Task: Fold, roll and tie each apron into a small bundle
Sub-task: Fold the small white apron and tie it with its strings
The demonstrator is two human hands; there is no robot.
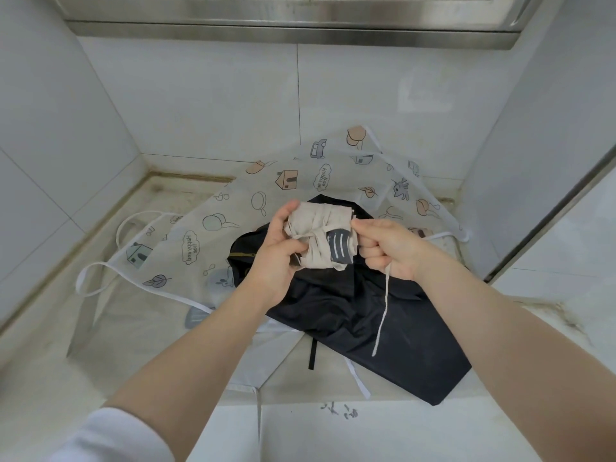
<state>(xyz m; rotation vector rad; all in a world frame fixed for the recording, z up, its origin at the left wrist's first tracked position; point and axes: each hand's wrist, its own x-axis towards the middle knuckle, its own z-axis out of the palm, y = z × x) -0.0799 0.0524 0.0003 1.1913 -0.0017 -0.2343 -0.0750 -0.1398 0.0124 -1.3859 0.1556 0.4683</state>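
Bundle: beige apron bundle [320, 235], rolled small and wrapped with its own beige ties, a dark patch with pale stripes showing on its front; held up in the air above the worktop between both hands.
Left hand: left hand [278, 255] grips the bundle's left side, thumb up along the top edge, fingers curled onto the wrapped ties at the front.
Right hand: right hand [388, 248] sits at the bundle's right edge, fingers closed in a fist round a white cord [383, 311]; the cord's free end hangs down from the fist over the dark cloth.
Black apron: black apron [373, 325] lies crumpled on the worktop right under the hands, a black strap trailing off its near edge.
Printed apron: translucent printed apron [233, 208] with houses, leaves and cars is spread flat beneath the black one, its white ties looped out to the left.
Worktop: pale stone worktop [50, 378] in a tiled corner, a steel hood [293, 25] above.
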